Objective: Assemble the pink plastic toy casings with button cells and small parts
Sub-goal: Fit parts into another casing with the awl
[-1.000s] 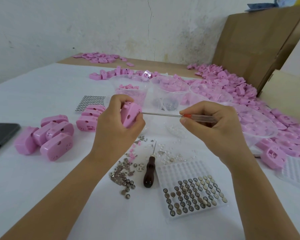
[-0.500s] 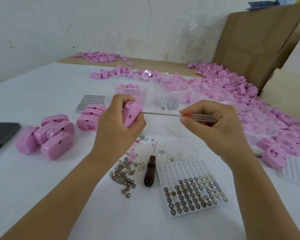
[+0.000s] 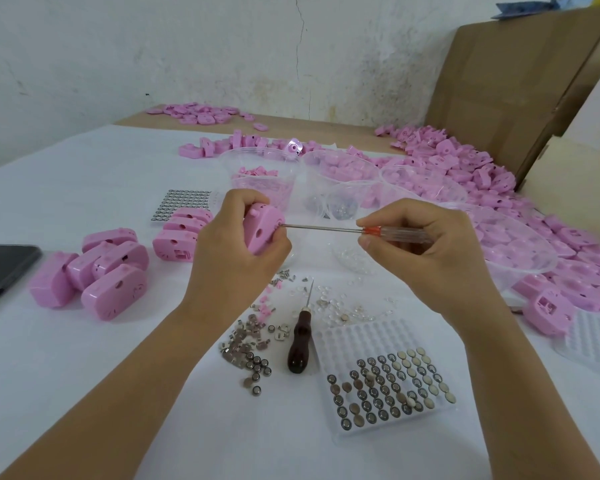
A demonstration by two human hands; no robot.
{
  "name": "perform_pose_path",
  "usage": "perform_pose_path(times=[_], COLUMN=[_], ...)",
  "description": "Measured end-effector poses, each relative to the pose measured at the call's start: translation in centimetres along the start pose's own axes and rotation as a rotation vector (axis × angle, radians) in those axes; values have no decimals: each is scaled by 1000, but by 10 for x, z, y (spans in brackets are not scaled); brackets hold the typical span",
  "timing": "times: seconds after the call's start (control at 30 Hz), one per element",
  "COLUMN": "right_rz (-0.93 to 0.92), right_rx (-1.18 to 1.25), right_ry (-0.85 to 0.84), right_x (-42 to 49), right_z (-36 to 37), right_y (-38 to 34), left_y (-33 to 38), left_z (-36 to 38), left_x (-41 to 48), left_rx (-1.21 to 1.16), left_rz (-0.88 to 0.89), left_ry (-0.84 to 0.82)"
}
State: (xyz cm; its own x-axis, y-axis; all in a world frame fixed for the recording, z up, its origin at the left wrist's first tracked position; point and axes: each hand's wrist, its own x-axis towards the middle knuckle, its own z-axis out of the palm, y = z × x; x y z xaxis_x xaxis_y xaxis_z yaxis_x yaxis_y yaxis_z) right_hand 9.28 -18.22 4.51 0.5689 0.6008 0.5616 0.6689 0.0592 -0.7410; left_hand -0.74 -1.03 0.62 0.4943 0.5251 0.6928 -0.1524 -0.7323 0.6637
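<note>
Your left hand grips a pink casing above the counter, while your right hand pinches a screwdriver whose tip touches the casing's side, over the tray of button cells.

The left hand wraps the near side and back of the pink casing, leaving only the face with the round hole in view. What the screwdriver tip touches on that face is too small to make out. The rear of its clear handle is buried in the right hand. A dark flat slab is cut by the left edge, and a white tray by the right. The contents of the clear cups blur through the plastic.
</note>
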Motion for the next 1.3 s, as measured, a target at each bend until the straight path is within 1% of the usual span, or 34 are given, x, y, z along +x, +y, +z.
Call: perform_pose_path(times=[0.3,0.37,0.43,0.53,0.6,0.63,0.7,0.8,0.83,0.9,0.97,1.03,1.1,1.17,1.3], right_rz=[34,53,115,191,174,158,173,252,274,307,316,244,198,222,320], right_rx=[-81,-108,-120,-13,44,50,-2,-153,-167,-100,19,77,68,61,-57], right_ry=[21,-3,-51,-121,-86,-39,14,-26,-47,-91,-112,-79,-15,9,-32], right_x=[-1,0,1,1,1,2,2,2,2,3,3,3,3,3,3], right_z=[3,6,6,3,2,2,4,13,15,16,12,10,10,13,20], right_y=[-2,0,2,2,3,2,2,8,8,9,8,6,4,3,9], left_y=[-2,-2,-2,-3,-3,-3,-4,-4,-5,-6,-7,-7,-8,-9,-9], left_z=[-1,-1,-1,0,0,0,0,1,0,-1,-2,-2,-2,-1,-1], left_x=[0,0,0,1,1,1,1,1,1,2,3,3,3,3,4], left_rx=[42,86,98,85,97,104,117,119,113,114,133,145,151,159,172], left_rz=[34,47,37,15,22,24,28,43,41,33,36,46,49,44,36], left_ry=[2,6,16,44,46,46,50,64,75,91,99,90,81,78,80])
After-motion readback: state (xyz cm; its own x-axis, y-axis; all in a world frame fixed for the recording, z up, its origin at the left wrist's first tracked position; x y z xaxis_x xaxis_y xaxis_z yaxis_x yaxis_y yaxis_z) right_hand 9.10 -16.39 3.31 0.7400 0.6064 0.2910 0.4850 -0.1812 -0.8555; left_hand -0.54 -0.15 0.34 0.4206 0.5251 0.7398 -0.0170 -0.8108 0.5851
